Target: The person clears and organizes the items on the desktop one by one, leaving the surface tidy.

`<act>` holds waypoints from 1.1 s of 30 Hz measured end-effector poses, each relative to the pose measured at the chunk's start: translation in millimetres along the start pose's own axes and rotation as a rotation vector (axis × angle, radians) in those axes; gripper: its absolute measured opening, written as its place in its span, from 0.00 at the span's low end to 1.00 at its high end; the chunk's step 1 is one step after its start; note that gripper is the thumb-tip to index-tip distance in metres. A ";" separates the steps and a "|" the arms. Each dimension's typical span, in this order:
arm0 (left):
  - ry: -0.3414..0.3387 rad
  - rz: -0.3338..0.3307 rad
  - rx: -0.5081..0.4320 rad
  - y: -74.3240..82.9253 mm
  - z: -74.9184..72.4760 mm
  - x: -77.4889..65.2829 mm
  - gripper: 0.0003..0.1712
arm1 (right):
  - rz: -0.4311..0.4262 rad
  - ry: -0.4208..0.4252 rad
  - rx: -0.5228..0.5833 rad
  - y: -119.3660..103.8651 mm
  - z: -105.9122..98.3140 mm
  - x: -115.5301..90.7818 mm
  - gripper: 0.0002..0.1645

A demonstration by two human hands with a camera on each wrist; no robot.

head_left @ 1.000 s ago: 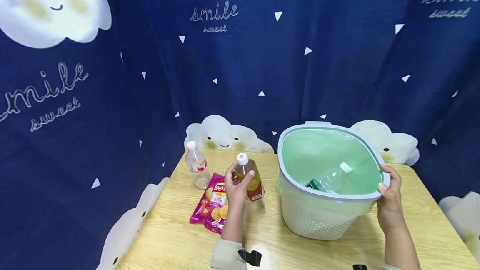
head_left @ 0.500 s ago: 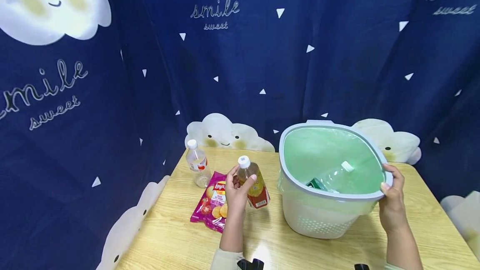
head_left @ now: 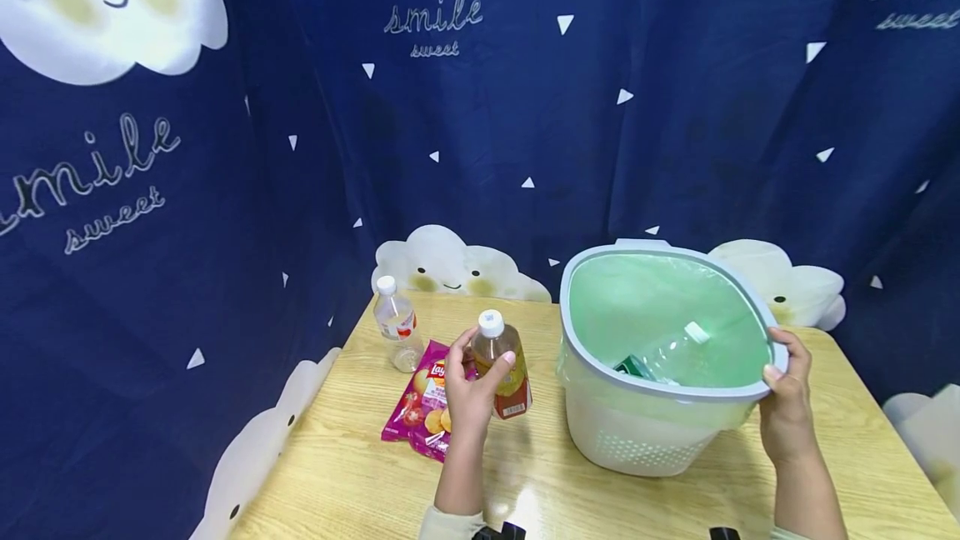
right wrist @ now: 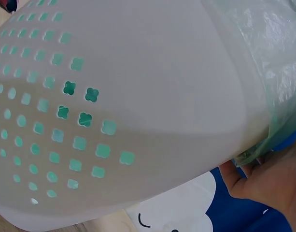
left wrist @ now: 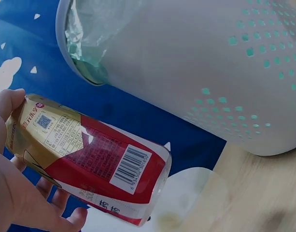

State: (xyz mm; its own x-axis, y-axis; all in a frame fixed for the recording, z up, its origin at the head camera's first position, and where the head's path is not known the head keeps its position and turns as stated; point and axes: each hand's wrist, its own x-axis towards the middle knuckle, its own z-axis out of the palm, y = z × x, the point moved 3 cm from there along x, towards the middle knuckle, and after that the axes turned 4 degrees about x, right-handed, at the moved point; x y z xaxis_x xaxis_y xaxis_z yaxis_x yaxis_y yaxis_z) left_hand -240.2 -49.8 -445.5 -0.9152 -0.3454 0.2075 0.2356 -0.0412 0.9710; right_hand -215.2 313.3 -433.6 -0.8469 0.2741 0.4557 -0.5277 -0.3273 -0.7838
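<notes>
compared with half a second ago, the bottle (head_left: 508, 375) in the left hand (head_left: 469, 383) leans less, and this hand covers more lettering of the purple chip bag (head_left: 417, 408).

Deep-blue curtain (head_left: 480, 132) (white clouds (head_left: 112, 32), small triangles (head_left: 625, 97)) behind a pale wooden table (head_left: 337, 457).

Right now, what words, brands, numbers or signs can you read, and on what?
"smile": blue curtain, repeated.
"sweet": same curtain, repeated.
"Lay": chip bag; the rest is behind the left hand.
Barcode and QR code: held bottle; its digits and Chinese print are too small or blurred.
Standing clear bottle: label too small.
Green thing in the bin: nothing legible.
</notes>
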 end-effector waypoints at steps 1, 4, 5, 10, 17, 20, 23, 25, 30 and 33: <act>-0.005 0.006 -0.004 1.1 -0.4 0.3 0.35 | 0.004 -0.001 -0.003 -0.2 0.2 0.1 0.27; -0.021 0.016 -0.009 6.6 -2.1 1.9 0.34 | 0.016 0.002 -0.006 -0.4 0.9 0.7 0.26; -0.025 0.016 -0.011 8.9 -2.8 2.5 0.34 | 0.019 0.003 -0.005 -0.4 1.1 0.7 0.26; -0.033 0.019 -0.006 22.0 -5.5 5.7 0.34 | 0.020 -0.005 -0.002 -0.4 2.4 1.4 0.26; -0.057 0.007 -0.007 34.3 -6.0 10.7 0.34 | 0.026 0.001 -0.011 -0.9 1.5 1.2 0.26; -0.083 0.019 0.004 45.5 -5.8 11.3 0.33 | 0.024 0.001 -0.013 -1.3 0.5 0.3 0.26; -0.110 0.065 0.026 63.0 -4.7 9.4 0.33 | 0.021 -0.005 -0.012 -1.6 -0.1 -0.2 0.26; -0.121 0.100 0.043 73.6 -3.7 7.7 0.32 | 0.022 -0.003 -0.013 -1.5 -0.5 -0.4 0.26; -0.143 0.152 0.045 86.2 -1.7 9.4 0.32 | 0.034 0.001 -0.034 -1.4 -0.7 -1.2 0.26; -0.151 0.176 0.031 91.0 -0.1 13.5 0.31 | 0.034 -0.003 -0.037 -1.6 0.6 -1.0 0.26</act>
State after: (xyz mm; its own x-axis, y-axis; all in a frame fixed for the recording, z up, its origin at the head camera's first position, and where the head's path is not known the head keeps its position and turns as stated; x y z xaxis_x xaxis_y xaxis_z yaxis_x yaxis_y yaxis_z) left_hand -231.1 -58.3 -354.3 -0.9000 -0.2007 0.3870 0.3878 0.0370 0.9210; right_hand -213.5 313.0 -432.5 -0.8645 0.2602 0.4301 -0.4960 -0.3024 -0.8140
